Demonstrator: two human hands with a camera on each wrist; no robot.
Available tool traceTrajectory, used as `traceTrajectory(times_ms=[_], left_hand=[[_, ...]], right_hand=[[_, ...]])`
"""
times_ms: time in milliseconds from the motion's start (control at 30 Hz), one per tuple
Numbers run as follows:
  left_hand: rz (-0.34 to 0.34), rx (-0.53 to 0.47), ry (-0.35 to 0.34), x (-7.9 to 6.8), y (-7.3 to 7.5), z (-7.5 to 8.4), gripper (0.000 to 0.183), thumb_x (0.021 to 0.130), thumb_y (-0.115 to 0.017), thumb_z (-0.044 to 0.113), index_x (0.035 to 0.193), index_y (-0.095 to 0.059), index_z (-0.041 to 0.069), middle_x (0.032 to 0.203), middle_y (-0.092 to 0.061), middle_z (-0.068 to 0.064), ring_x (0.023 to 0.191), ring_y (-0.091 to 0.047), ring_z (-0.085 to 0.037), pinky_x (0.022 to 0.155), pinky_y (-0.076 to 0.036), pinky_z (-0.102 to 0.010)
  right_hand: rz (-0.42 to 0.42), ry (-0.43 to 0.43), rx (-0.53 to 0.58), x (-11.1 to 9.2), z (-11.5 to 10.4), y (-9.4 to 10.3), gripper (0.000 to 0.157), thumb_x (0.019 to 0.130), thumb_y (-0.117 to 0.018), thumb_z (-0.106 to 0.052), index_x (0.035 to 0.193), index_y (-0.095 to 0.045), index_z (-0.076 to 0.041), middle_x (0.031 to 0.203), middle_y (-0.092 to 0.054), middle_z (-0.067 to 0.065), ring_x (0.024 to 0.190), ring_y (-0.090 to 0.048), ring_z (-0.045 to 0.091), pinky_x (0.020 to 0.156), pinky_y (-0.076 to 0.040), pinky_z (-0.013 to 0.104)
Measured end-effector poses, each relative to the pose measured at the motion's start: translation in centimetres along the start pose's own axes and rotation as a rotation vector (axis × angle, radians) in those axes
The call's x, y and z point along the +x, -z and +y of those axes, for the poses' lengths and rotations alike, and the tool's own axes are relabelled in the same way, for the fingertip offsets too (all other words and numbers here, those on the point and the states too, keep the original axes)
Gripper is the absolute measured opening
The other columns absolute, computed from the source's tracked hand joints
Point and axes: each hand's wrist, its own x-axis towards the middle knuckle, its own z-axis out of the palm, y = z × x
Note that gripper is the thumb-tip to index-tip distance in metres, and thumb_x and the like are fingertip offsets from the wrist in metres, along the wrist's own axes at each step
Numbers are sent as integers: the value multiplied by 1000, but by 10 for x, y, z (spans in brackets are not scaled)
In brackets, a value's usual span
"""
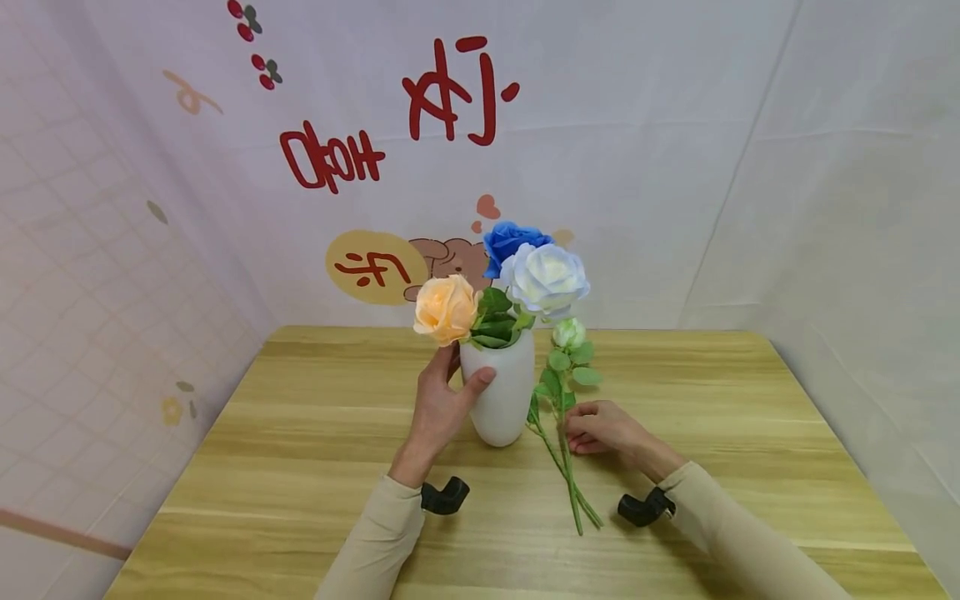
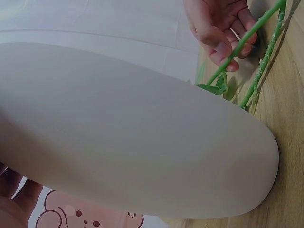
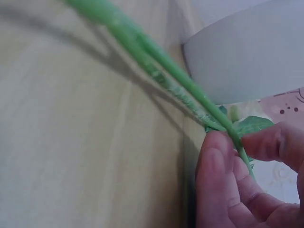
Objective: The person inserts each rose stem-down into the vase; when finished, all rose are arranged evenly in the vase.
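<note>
My left hand (image 1: 441,404) grips the white vase (image 1: 506,400) from its left side, thumb on the front. The vase stands upright, and above its mouth are a peach rose (image 1: 446,308), a blue rose (image 1: 513,242) and a pale blue-white rose (image 1: 546,279). To the right, two green stems cross on the table; one bears a small pale green-white flower (image 1: 568,333) and leaves. My right hand (image 1: 609,433) pinches a green stem (image 3: 204,99) between thumb and fingers, beside the vase. Where the other stem's flower lies, I cannot tell.
The wood-grain table (image 1: 315,467) reaches back to a white cloth backdrop (image 1: 637,167) with red characters and a cartoon bear. Cloth also hangs along both sides. Black wrist mounts (image 1: 446,496) sit by both cuffs.
</note>
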Motion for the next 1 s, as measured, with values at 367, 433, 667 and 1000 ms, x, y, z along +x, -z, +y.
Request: traceTrajectory(times_ms=[367, 433, 667, 1000], left_hand=[[-8, -6, 17, -1, 1, 3, 74, 90, -67, 46, 148, -38, 9, 145, -46, -12, 131, -47, -27, 109, -37, -46], [-7, -7, 14, -1, 1, 3, 75, 89, -66, 47, 148, -38, 9, 145, -46, -12, 131, -47, -26, 109, -37, -46], [1, -2, -4, 1, 1, 3, 76, 89, -66, 49, 148, -38, 9, 145, -46, -13, 130, -47, -27, 109, -38, -45], [6, -1, 14, 1, -1, 4, 76, 89, -66, 49, 148, -39, 9, 145, -46, -13, 131, -47, -27, 109, -37, -46]], right_hand=[[19, -16, 137, -4, 2, 6, 63, 88, -64, -9, 143, -34, -4, 90, -66, 14, 74, -67, 19, 69, -59, 32], [-2, -15, 170, -2, 4, 8, 67, 89, -63, -8, 147, -30, -9, 91, -66, 13, 75, -67, 19, 71, -59, 33], [-92, -12, 356, 0, 5, 15, 57, 98, -54, -9, 146, -24, -6, 107, -58, 13, 102, -63, 27, 94, -51, 40], [37, -22, 457, 8, 0, 16, 31, 101, -54, -22, 121, -47, 1, 99, -63, 6, 91, -62, 16, 91, -52, 32]])
